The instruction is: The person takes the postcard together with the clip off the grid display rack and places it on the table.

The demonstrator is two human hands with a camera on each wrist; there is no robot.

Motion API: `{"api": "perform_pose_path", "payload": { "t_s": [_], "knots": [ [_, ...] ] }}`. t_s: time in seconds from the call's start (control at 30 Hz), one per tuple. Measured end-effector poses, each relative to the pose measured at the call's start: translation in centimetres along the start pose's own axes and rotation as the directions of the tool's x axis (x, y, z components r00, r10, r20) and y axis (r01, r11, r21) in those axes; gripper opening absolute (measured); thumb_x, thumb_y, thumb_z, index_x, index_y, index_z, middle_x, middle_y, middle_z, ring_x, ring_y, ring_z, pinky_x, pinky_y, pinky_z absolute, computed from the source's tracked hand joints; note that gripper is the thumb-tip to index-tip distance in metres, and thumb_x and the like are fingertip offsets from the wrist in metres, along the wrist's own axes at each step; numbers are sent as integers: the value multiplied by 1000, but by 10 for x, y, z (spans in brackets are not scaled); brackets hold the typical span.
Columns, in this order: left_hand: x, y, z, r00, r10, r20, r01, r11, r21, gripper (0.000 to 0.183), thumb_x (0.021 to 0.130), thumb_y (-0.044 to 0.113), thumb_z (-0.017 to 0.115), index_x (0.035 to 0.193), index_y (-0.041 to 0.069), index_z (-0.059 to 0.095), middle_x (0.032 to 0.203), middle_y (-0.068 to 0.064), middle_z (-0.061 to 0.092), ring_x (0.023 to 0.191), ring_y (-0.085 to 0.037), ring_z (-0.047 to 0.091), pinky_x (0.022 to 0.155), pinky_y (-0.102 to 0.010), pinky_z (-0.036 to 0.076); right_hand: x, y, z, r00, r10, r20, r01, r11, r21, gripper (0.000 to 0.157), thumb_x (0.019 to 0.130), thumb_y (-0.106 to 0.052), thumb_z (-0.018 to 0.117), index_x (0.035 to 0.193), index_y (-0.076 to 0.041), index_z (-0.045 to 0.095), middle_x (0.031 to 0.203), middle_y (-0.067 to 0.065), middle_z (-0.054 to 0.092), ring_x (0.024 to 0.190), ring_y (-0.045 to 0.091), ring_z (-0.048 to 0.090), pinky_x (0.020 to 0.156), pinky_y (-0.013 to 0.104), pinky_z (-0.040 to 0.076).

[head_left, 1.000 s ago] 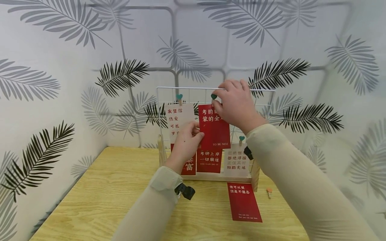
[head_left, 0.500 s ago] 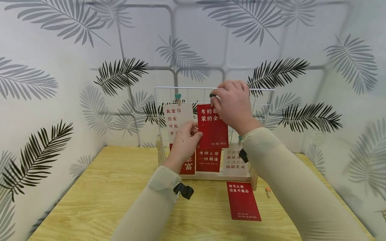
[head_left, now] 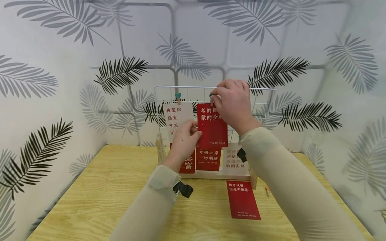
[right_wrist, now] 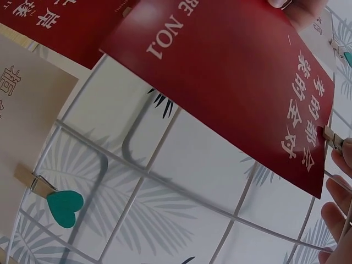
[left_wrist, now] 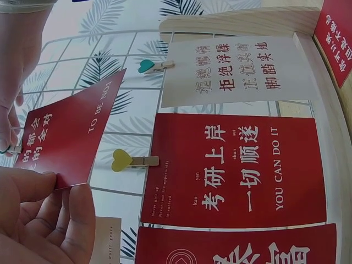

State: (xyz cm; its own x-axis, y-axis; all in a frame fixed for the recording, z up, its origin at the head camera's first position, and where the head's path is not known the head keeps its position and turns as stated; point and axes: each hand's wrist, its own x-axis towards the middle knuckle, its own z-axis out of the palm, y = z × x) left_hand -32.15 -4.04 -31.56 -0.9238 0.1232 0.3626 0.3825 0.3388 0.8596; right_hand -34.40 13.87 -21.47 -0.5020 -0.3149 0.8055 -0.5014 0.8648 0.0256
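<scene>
Red card (left_wrist: 71,132) between both hands (left_wrist: 47,214), yellow heart clothespin (left_wrist: 138,161) on another red card (left_wrist: 234,179).

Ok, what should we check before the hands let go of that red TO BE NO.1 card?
1. Left hand steadies the TO BE NO.1 card: ok, it pinches the edge.
2. Right hand has the wooden clip: ok, pinched at the card's top.
3. Clip grips both card and wire grid: cannot tell, fingers hide part of it.
4. Card lies flat against the grid: not ok, it seems to stand off.
5. YOU CAN DO IT card below is clipped: ok, yellow heart clip.
</scene>
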Motion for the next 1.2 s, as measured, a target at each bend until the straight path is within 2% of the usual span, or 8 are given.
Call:
{"api": "perform_pose_path", "payload": {
  "t_s": [0.6, 1.0, 1.2],
  "knots": [
    [-2, 1, -4, 1000, -17, -1, 17, 1000, 24, 22, 101, 15, 62, 123, 13, 61, 100, -2, 63, 73, -21, 62, 69, -35, 52, 1, -3, -2, 997, 52, 65, -56, 996, 64, 14, 98, -23, 70, 98, -13, 79, 117, 6, 59, 121, 29, 48, 113, 50, 24],
    [-2, 0, -4, 1000, -15, 0, 15, 1000, 22, 22, 101, 15, 62, 124, 13, 62, 100, -2, 64, 76, -21, 62, 72, -36, 52, -1, -1, 0, 998, 53, 20, -55, 992, 111, 13, 97, -21, 71, 97, -11, 79, 115, 5, 60, 118, 28, 49, 113, 49, 24],
    [-2, 4, -5, 1000, -21, 0, 21, 999, 44, 22, 101, 17, 63, 123, 15, 62, 100, 0, 64, 83, -20, 62, 77, -37, 52, -1, -3, -4, 997, 77, 1, -77, 987, 143, 12, 96, -20, 72, 96, -10, 78, 118, 8, 61, 117, 30, 51, 112, 48, 27]
  ]
}}
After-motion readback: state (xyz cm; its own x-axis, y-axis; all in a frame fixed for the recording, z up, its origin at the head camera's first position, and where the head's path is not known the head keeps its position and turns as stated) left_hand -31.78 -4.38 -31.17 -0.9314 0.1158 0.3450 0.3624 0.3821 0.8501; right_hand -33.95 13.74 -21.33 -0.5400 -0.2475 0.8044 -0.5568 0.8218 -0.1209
